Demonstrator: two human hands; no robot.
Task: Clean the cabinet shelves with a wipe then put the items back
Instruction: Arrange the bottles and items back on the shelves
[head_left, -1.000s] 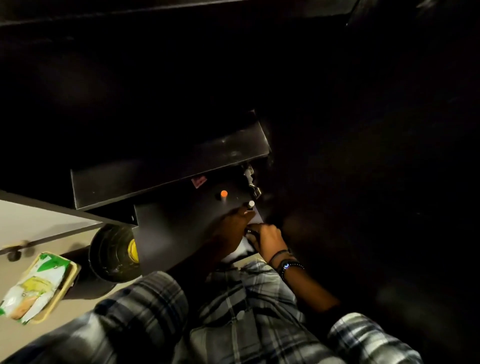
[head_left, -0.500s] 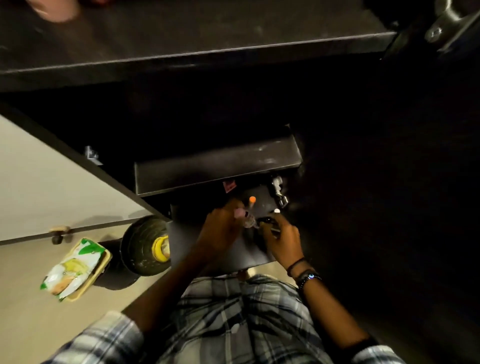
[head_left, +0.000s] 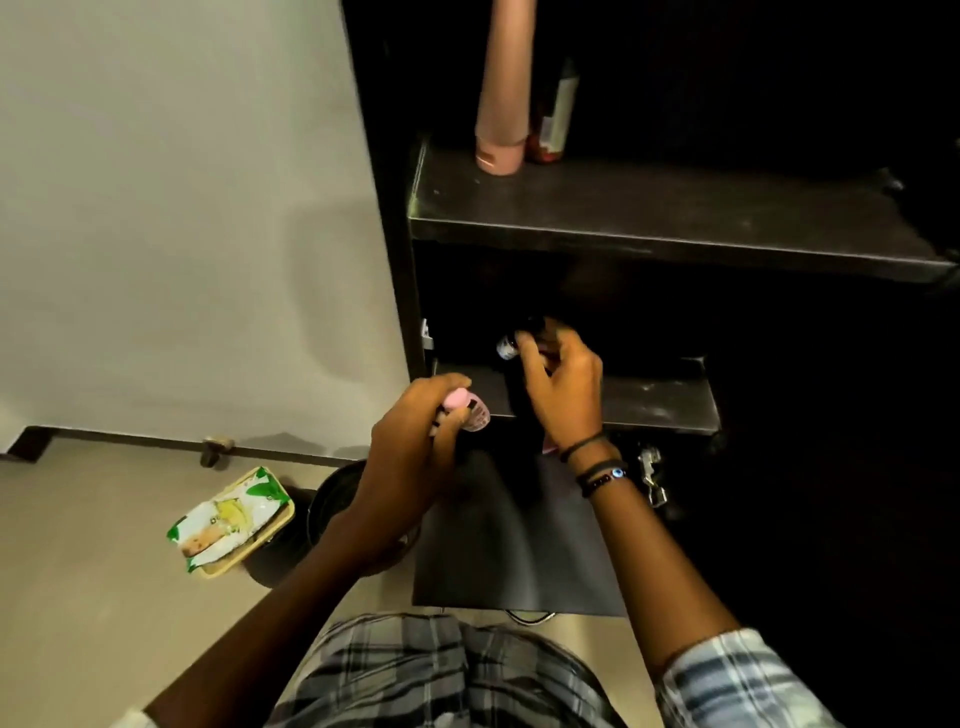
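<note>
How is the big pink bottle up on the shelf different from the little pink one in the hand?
The tall pink bottle stands on the upper shelf with nobody touching it; the small pink bottle is gripped in the left hand, down by the lower shelf. The tall pink bottle is far longer than the small pink bottle. Fingers hide part of the small one, none of the tall one. Both are pink.

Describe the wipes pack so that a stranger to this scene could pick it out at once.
Start at the dark cabinet; on the beige floor to its left stands a round black bin. Beside the bin lies the wipes pack, on a yellowish tray: the only green-and-white thing there.
</note>
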